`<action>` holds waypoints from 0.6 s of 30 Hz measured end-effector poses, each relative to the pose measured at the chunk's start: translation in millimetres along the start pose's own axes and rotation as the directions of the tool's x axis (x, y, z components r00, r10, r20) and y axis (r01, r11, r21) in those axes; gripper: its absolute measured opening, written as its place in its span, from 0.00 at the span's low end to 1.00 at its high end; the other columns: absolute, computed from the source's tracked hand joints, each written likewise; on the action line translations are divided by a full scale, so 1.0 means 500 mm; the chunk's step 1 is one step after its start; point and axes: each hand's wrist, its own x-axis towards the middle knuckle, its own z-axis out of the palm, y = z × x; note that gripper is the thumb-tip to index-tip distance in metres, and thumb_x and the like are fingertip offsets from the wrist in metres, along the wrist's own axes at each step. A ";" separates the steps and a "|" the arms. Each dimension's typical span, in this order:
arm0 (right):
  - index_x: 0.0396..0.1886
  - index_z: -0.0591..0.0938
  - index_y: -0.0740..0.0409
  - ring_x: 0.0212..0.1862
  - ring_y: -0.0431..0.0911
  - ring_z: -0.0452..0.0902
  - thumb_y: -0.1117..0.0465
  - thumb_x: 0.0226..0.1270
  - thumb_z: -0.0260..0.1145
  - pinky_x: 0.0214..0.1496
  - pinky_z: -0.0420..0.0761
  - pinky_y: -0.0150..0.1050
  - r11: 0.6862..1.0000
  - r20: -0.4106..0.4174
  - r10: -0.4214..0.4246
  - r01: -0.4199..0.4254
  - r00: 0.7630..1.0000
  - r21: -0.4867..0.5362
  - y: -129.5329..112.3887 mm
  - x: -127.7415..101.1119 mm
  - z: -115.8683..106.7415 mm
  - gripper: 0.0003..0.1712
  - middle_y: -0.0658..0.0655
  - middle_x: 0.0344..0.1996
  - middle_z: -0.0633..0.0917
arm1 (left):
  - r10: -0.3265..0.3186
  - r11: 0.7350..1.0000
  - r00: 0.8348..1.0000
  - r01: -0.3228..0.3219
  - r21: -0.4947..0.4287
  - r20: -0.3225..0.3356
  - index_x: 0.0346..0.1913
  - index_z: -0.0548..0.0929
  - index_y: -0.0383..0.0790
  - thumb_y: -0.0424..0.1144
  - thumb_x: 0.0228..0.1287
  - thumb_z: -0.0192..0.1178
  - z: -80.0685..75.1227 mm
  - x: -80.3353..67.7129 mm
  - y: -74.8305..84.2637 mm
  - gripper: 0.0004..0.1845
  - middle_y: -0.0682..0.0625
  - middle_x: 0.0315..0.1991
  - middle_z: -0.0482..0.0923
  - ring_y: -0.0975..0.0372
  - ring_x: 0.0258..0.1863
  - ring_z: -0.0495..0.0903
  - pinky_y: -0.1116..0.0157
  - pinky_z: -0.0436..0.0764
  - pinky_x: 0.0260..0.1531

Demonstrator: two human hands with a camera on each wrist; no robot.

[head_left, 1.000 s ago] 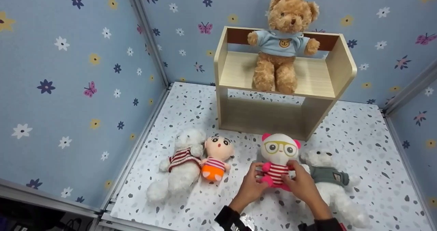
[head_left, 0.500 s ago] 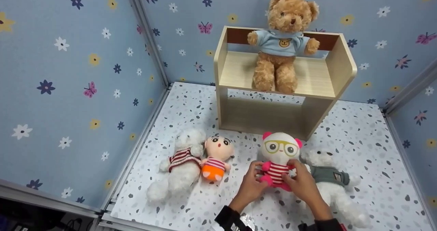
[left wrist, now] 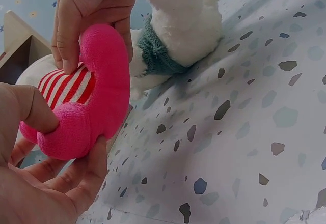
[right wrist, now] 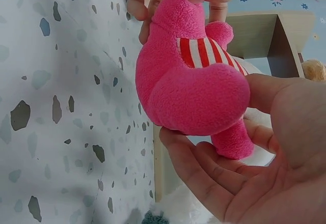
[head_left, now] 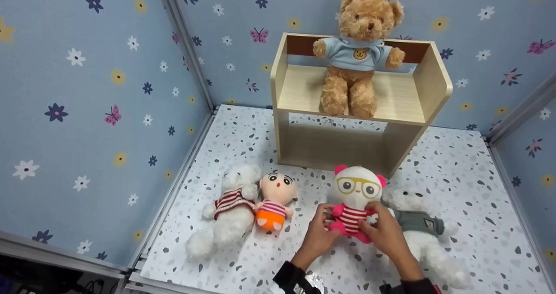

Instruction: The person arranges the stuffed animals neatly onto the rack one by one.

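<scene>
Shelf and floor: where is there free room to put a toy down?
Free: the shelf board left of the brown bear, the cavity under it, and the floor right of the shelf. Crowded: the front row of four toys, where both hands hold the pink doll.

The pink doll with glasses (head_left: 355,200) now sits a little higher than 1 second ago, its head closer to the wooden shelf (head_left: 347,146). The left hand (head_left: 318,233) and right hand (head_left: 384,232) have risen slightly with it.

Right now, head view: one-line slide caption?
Both hands, left hand and right hand, grip the pink plush toy before the wooden shelf.
</scene>
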 end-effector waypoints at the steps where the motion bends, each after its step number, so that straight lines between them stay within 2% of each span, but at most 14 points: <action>1: 0.49 0.73 0.50 0.31 0.42 0.79 0.60 0.60 0.70 0.29 0.76 0.35 1.000 -0.003 -0.002 0.002 1.000 0.001 -0.001 0.000 -0.001 0.19 0.56 0.46 0.78 | 0.004 1.000 1.000 -0.004 0.000 -0.001 0.57 0.68 0.55 0.25 0.49 0.59 -0.001 0.000 0.001 0.32 0.50 0.44 0.82 0.64 0.34 0.79 0.70 0.78 0.32; 7: 0.49 0.73 0.48 0.29 0.40 0.79 0.58 0.62 0.68 0.27 0.75 0.34 1.000 -0.001 0.016 -0.016 1.000 0.013 -0.006 -0.003 -0.008 0.18 0.55 0.45 0.79 | 0.006 1.000 1.000 -0.006 -0.020 -0.004 0.57 0.68 0.55 0.25 0.48 0.60 -0.001 0.001 0.008 0.33 0.49 0.45 0.82 0.63 0.35 0.81 0.70 0.78 0.32; 10: 0.51 0.74 0.47 0.29 0.40 0.79 0.57 0.63 0.67 0.26 0.75 0.35 0.999 -0.004 0.036 -0.036 0.999 0.013 -0.008 -0.004 -0.010 0.18 0.56 0.46 0.81 | 0.012 0.999 1.000 -0.012 -0.038 -0.008 0.58 0.69 0.51 0.23 0.48 0.59 -0.001 -0.002 0.017 0.33 0.46 0.46 0.82 0.59 0.37 0.81 0.70 0.78 0.33; 16: 0.56 0.76 0.47 0.34 0.42 0.84 0.54 0.63 0.67 0.29 0.77 0.35 0.998 -0.014 0.061 -0.060 0.998 0.015 -0.008 -0.007 -0.009 0.21 0.58 0.49 0.83 | 0.029 0.996 1.000 -0.029 -0.087 -0.002 0.58 0.70 0.42 0.21 0.48 0.55 -0.009 -0.016 0.058 0.31 0.39 0.47 0.81 0.52 0.39 0.81 0.71 0.77 0.32; 18: 0.55 0.76 0.48 0.36 0.44 0.85 0.54 0.63 0.67 0.29 0.77 0.35 0.998 -0.018 0.063 -0.063 0.998 0.018 -0.008 -0.007 -0.009 0.21 0.59 0.49 0.84 | 0.035 0.995 0.999 -0.036 -0.095 -0.006 0.58 0.70 0.41 0.20 0.47 0.54 -0.009 -0.015 0.057 0.30 0.39 0.46 0.81 0.51 0.39 0.81 0.72 0.76 0.31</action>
